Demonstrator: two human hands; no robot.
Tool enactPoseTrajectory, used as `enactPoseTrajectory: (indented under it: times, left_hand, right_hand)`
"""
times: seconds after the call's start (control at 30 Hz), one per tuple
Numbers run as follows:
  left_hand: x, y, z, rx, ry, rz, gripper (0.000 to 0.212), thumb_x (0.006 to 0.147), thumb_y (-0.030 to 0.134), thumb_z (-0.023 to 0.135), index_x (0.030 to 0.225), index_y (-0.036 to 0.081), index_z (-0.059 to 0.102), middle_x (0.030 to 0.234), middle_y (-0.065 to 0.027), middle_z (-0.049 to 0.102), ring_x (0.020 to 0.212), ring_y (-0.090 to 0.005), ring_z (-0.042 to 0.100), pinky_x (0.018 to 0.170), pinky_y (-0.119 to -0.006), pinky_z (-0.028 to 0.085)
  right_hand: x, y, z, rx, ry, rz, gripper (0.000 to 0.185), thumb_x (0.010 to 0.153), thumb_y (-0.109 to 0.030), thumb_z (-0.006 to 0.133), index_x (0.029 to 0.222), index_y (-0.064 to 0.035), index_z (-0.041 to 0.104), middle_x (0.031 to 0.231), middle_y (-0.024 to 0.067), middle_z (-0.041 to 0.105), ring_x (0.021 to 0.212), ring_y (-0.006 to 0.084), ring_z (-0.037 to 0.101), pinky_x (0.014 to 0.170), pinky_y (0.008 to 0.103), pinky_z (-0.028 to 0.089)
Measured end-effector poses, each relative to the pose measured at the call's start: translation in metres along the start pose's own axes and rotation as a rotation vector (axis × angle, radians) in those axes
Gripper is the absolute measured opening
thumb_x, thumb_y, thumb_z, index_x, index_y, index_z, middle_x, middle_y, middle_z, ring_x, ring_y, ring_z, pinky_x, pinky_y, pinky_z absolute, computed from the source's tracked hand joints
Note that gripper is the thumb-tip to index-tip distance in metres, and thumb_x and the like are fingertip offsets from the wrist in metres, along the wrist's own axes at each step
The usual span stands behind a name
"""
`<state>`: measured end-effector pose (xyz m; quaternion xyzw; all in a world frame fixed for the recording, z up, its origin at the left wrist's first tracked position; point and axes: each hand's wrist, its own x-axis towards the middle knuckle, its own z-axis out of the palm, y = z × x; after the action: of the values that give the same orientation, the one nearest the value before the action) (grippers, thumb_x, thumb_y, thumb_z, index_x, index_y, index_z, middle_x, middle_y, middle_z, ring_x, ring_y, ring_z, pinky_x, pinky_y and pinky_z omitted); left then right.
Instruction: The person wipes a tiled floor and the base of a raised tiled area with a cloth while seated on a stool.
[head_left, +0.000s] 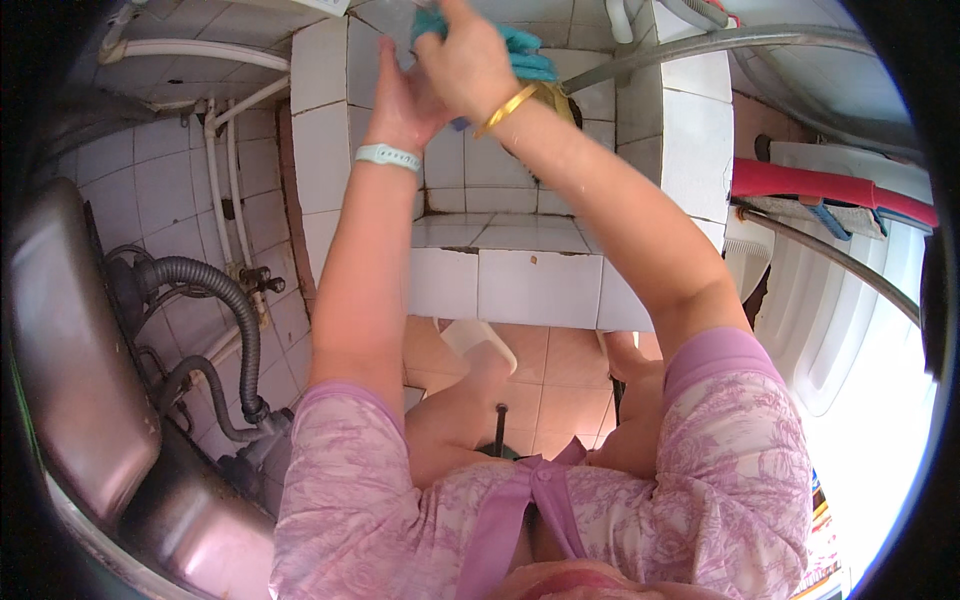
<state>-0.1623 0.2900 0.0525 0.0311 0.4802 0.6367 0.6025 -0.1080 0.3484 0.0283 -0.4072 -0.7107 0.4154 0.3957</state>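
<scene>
My left hand (409, 97), with a pale watch band on its wrist, is raised at the top of the view, its thumb apart from the other fingers. Across it lies my right hand (469, 64), a yellow bangle on that wrist, and it hides part of the left palm. Behind the right hand is a bright teal item (532, 60) with finger-like parts, perhaps a rubber glove. Something yellowish (556, 99) shows just below it. Blur and overlap hide whether either hand grips anything.
A white-tiled ledge (517, 285) runs below my forearms. Metal sink basins (82, 360) and a grey corrugated drain hose (225, 300) are at left. A metal pipe (712, 45) crosses the upper right, above a red item (802, 182). Below is a tiled floor (555, 360).
</scene>
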Motion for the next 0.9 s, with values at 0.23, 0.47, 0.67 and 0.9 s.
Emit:
enactPoseTrajectory:
  times: [0.23,0.47,0.67,0.9]
  left_hand:
    - [0.043,0.01,-0.041,-0.541,-0.58,-0.282,0.047,0.09,0.047,0.038,0.103,0.004,0.048,0.102,-0.0102,0.054,0.096,-0.0251,0.052,0.086,-0.039,0.043]
    - [0.044,-0.024,0.011,-0.088,-0.017,0.137,0.032,0.089,0.037,0.044,0.101,0.008,0.05,0.097,-0.0056,0.056,0.09,-0.0219,0.054,0.079,-0.037,0.046]
    - [0.067,0.001,-0.066,-0.255,-0.484,0.16,0.033,0.09,0.037,0.039,0.101,0.007,0.049,0.094,-0.0079,0.055,0.091,-0.0259,0.053,0.078,-0.042,0.045]
    - [0.06,-0.007,-0.009,-0.078,-0.017,0.129,0.028,0.091,0.03,0.038,0.104,0.007,0.049,0.094,-0.0067,0.057,0.091,-0.0215,0.054,0.077,-0.037,0.046]
  right_hand:
    - [-0.064,-0.035,-0.021,0.127,-0.196,-0.48,0.016,0.068,-0.018,0.056,0.08,-0.009,0.06,0.07,0.0118,0.059,0.068,0.0321,0.058,0.07,0.0391,0.047]
    - [0.035,0.014,-0.017,-0.338,0.051,0.137,0.021,0.075,-0.03,0.056,0.068,-0.0104,0.061,0.06,0.0127,0.058,0.055,0.0337,0.057,0.053,0.043,0.047]
    - [-0.007,-0.004,0.011,-0.155,0.069,-0.147,0.033,0.078,-0.039,0.052,0.07,-0.0091,0.062,0.064,0.0161,0.059,0.058,0.0355,0.058,0.056,0.0439,0.047]
    - [0.007,-0.007,-0.005,-0.174,0.108,0.021,0.036,0.078,-0.038,0.051,0.065,-0.006,0.062,0.063,0.0189,0.059,0.057,0.0375,0.057,0.054,0.0439,0.048]
